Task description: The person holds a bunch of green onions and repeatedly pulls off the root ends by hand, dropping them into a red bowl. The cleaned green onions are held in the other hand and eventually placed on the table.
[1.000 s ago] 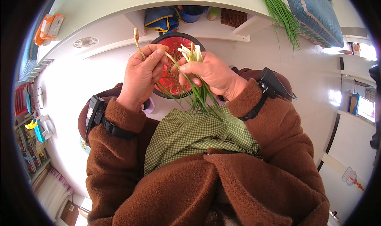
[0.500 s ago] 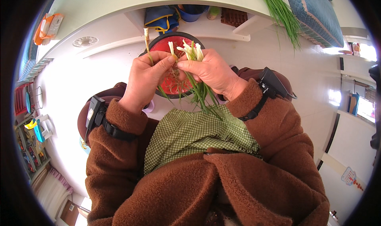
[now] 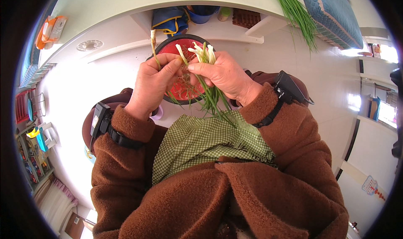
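Note:
Both of my hands work close together over a red basin with a dark rim (image 3: 194,37), which holds loose roots and peelings. My right hand (image 3: 226,75) is closed round a bunch of spring onions (image 3: 216,102), white ends up and green leaves hanging down. One separate white-ended stalk (image 3: 180,52) leans between the hands, pinched at the right fingertips. My left hand (image 3: 151,83) is closed, its thumb and forefinger touching that stalk. A brownish, unpeeled stalk (image 3: 153,44) sticks up from the left hand. The left fingertips partly hide what they pinch.
A green checked apron (image 3: 201,140) covers my lap. On the pale table ahead lie long green leaves (image 3: 294,16) beside a blue quilted cover (image 3: 331,16). An orange wipes pack (image 3: 51,31) is at the left. Beneath the table stand a blue bag (image 3: 170,20) and blue basin (image 3: 202,15).
The single stalk between my hands has tilted left at its white top. My left fingertips have shifted slightly, and a yellowish bit at them shows less. The right hand has barely moved.

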A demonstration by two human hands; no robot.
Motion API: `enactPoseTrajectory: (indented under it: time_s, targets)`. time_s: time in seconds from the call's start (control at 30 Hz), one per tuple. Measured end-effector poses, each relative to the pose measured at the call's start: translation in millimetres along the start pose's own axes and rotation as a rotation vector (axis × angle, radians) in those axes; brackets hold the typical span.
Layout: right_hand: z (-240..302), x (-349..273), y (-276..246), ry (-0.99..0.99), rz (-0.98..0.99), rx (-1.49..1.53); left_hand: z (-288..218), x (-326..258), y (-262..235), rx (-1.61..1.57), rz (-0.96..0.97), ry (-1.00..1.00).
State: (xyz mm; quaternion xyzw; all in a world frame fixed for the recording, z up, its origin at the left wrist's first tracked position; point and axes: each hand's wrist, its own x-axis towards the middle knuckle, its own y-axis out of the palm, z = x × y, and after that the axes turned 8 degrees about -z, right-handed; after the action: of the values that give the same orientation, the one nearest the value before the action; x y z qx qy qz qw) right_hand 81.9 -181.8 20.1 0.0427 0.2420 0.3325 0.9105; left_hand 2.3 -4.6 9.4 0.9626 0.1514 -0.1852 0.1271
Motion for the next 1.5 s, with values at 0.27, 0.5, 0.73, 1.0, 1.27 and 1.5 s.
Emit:
enactPoseTrajectory:
  time_s: [0.27, 0.5, 0.73, 1.0, 1.27, 1.5]
  targets:
    - [-3, 2, 0, 0.040, 0.011, 0.087, -4, -1, 0, -0.095, 0.102, -0.029]
    - [-2, 2, -2, 0.106, 0.036, 0.066, 1, 1, -3, -0.029, 0.085, -0.029]
    - [-3, 5, -2, -0.040, -0.034, 0.234, -3, 1, -2, -0.040, 0.189, -0.096]
    - [2, 5, 1, 0.005, -0.149, 0.303, 8, 2, 3, 0.475, 0.206, 0.235]
    - [0, 4, 1, -0.044, -0.128, 0.307, 9, -2, 3, 0.776, 0.217, 0.343]
    - [-3, 6, 0, -0.075, -0.154, 0.250, 7, -3, 8, 0.313, 0.174, 0.225]
